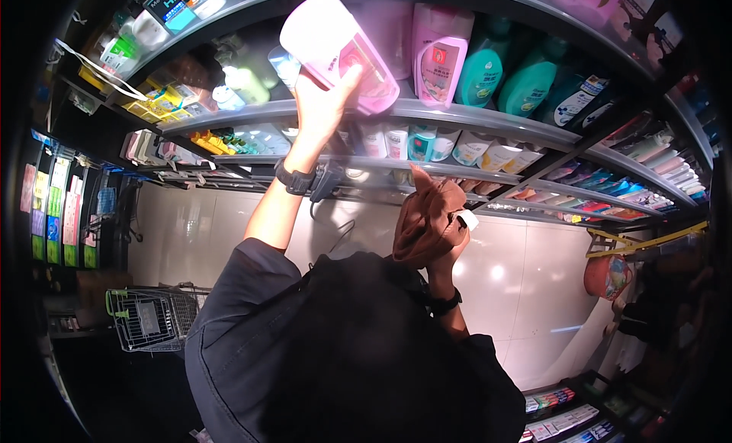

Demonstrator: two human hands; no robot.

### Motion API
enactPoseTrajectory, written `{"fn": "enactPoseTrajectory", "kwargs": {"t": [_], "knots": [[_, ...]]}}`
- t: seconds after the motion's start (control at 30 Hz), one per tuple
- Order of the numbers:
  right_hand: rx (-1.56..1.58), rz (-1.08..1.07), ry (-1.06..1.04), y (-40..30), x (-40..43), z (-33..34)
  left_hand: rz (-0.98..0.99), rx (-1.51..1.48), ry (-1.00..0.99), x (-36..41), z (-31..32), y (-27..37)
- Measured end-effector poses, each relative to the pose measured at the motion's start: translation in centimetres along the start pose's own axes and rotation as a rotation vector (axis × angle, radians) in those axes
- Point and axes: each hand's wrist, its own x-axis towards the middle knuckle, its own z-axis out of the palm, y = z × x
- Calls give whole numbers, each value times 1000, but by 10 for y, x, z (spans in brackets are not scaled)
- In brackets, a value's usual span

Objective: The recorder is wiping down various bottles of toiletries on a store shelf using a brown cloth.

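Note:
A pink shampoo bottle with a pale cap is tilted in my left hand, which grips its side in front of the upper shelf. My right hand holds a bunched brown cloth with a white tag, lower down and in front of my body. Just right of the held bottle, another pink bottle stands upright on the shelf. Green bottles stand beside it. Both my wrists wear dark bands.
Lower shelves carry rows of bottles and packets. A wire shopping cart is at the left on the tiled floor. To the right are a red basket and a yellow folding frame. White cords hang at the upper left.

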Motion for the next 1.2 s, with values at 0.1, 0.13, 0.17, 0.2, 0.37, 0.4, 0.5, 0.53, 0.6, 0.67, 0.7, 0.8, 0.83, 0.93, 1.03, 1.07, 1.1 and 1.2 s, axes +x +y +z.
{"fn": "enactPoseTrajectory", "kwargs": {"t": [0.1,0.13,0.17,0.2,0.37,0.4,0.5,0.53,0.6,0.67,0.7,0.8,0.83,0.93,1.03,1.07,1.1,1.2], "knots": [[257,137,15,3,-2,-1,54,71,-54,7,-1,-9],[321,169,11,2,-3,0,33,73,-71,8,2,-9],[369,189,0,2,-2,1,14,76,-88,9,5,-9],[418,201,-15,-1,-2,2,8,76,-125,12,9,-9],[721,366,74,-13,1,11,-9,127,-189,22,19,-38],[265,396,68,-17,1,9,-2,120,-177,21,23,-39],[167,417,138,-14,-2,11,48,87,-187,24,27,-40],[168,414,134,-16,-1,11,0,47,-198,26,26,-40],[498,295,-112,-20,2,11,-55,36,-245,28,23,-39],[671,304,-168,-19,6,13,-87,125,-278,31,21,-43],[843,315,-219,-19,8,13,-124,213,-315,32,22,-44],[666,377,-104,-26,-1,14,-148,300,-229,37,31,-45],[339,345,22,-29,-2,18,-163,354,-178,38,30,-46],[469,427,-18,-28,1,19,-146,487,-184,40,27,-44],[454,440,-21,-25,5,18,-118,576,-197,38,30,-33],[446,441,-20,-30,3,19,-80,590,-207,37,34,-32],[383,426,8,-43,3,29,-82,591,-200,36,34,-35],[150,334,121,6,-8,6,149,602,-177,31,39,-36]]}}
